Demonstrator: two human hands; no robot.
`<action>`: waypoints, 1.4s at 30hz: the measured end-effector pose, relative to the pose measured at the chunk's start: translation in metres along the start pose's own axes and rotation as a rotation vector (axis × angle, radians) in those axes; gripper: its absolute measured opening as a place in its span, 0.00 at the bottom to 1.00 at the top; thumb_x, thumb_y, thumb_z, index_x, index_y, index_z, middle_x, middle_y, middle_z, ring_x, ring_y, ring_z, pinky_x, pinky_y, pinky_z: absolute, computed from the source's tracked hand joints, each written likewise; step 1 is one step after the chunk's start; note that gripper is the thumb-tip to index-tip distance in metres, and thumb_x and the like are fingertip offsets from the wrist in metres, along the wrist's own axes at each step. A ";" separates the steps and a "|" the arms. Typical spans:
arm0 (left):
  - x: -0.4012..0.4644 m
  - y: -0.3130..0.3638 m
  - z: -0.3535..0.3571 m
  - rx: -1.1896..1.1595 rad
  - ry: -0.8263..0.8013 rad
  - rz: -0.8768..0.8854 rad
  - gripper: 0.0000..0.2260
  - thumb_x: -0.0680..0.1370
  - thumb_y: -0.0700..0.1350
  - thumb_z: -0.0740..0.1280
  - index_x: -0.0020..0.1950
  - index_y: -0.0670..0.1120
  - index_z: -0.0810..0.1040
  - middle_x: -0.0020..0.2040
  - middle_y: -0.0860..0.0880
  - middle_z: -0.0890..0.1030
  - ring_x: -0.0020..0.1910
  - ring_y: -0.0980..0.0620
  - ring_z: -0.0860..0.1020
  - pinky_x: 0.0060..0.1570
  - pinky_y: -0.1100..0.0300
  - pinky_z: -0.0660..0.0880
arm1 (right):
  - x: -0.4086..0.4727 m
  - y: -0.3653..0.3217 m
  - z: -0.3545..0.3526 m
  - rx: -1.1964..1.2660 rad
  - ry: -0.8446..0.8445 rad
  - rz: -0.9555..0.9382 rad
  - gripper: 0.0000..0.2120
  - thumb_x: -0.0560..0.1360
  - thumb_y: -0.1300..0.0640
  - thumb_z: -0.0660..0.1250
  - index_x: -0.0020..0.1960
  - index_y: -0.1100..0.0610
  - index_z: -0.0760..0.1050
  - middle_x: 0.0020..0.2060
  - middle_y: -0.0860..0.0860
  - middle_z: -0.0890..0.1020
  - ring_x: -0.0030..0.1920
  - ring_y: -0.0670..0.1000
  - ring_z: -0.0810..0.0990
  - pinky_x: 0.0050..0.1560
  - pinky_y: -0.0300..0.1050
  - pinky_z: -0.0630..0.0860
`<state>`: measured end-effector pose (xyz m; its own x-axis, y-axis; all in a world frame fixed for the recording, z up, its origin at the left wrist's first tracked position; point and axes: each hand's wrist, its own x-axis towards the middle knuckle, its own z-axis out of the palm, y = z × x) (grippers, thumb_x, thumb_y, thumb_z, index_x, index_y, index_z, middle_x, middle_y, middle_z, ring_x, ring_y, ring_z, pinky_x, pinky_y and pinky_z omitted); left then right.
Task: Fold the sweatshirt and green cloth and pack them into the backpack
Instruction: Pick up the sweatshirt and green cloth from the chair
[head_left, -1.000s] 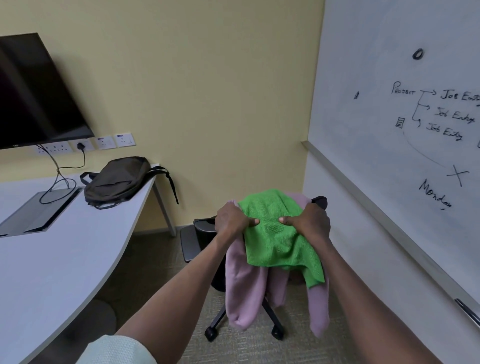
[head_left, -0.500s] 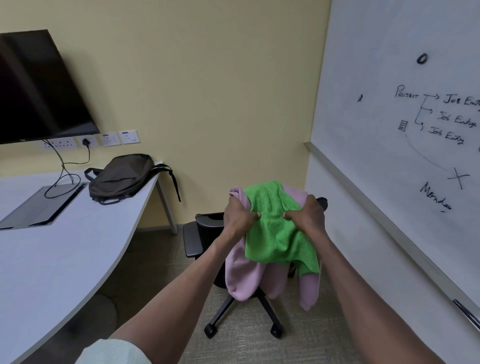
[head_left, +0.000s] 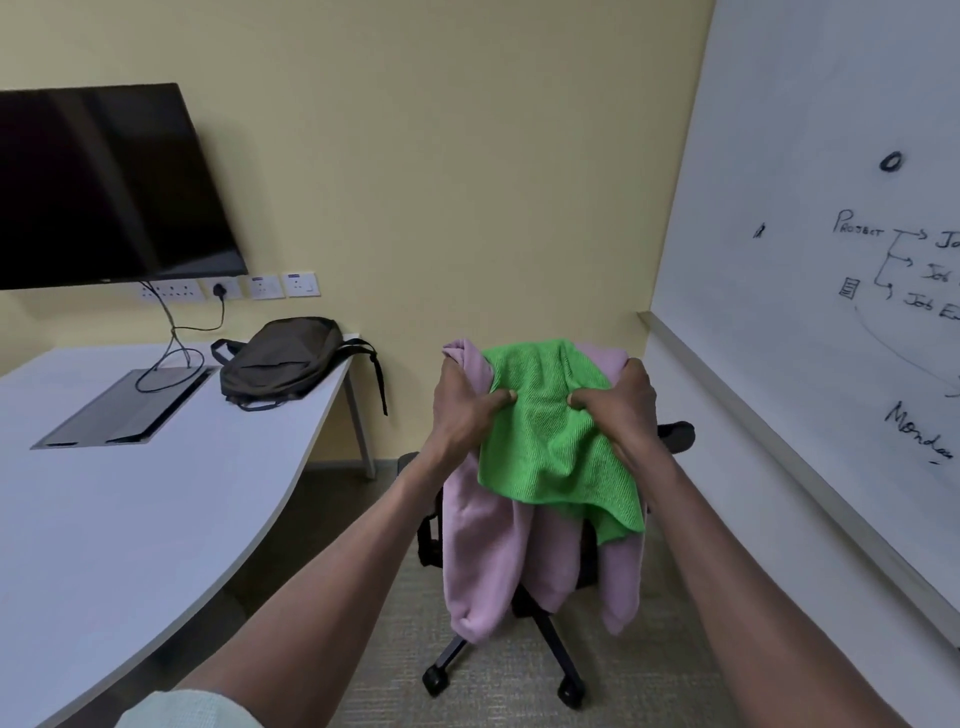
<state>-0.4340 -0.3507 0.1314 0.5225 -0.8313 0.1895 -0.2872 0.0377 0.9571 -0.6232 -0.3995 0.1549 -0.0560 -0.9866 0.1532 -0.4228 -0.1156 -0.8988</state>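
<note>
Holding both garments aloft over an office chair (head_left: 524, 597), a person stands with a white counter (head_left: 104, 519) left of the grip. On it, well apart from the hands, lies the dark backpack (head_left: 280, 364). A pink sweatshirt (head_left: 483, 561) hangs below the grip, a green cloth (head_left: 550, 441) draped over it. Left hand (head_left: 462, 410) and right hand (head_left: 623, 410) each clutch the bundle's top. Folding looks not yet begun; next, probably, carrying it left to lay flat

One head-worn view looks forward and down, close over both forearms, toward the room's corner.
</note>
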 end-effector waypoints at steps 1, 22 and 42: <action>-0.001 0.003 -0.009 -0.003 0.019 0.017 0.31 0.58 0.54 0.78 0.56 0.48 0.71 0.52 0.49 0.82 0.51 0.49 0.82 0.51 0.44 0.81 | -0.003 -0.007 0.005 0.000 0.003 -0.013 0.33 0.63 0.58 0.79 0.64 0.62 0.69 0.56 0.56 0.77 0.58 0.59 0.77 0.55 0.54 0.77; 0.017 -0.035 -0.256 -0.013 0.232 0.078 0.29 0.60 0.49 0.79 0.58 0.49 0.73 0.52 0.50 0.82 0.53 0.50 0.82 0.55 0.44 0.79 | -0.100 -0.134 0.194 0.075 -0.114 -0.131 0.35 0.63 0.58 0.80 0.66 0.61 0.69 0.58 0.55 0.79 0.58 0.58 0.78 0.55 0.51 0.77; 0.094 -0.091 -0.417 0.106 0.563 -0.051 0.26 0.66 0.42 0.80 0.59 0.45 0.72 0.52 0.50 0.81 0.51 0.51 0.81 0.52 0.52 0.80 | -0.083 -0.216 0.414 0.115 -0.426 -0.225 0.38 0.64 0.57 0.81 0.69 0.61 0.68 0.62 0.57 0.77 0.61 0.57 0.77 0.56 0.46 0.74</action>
<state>-0.0234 -0.2008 0.1533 0.8761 -0.4064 0.2593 -0.3147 -0.0747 0.9463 -0.1526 -0.3408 0.1662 0.4101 -0.8922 0.1892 -0.2779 -0.3198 -0.9058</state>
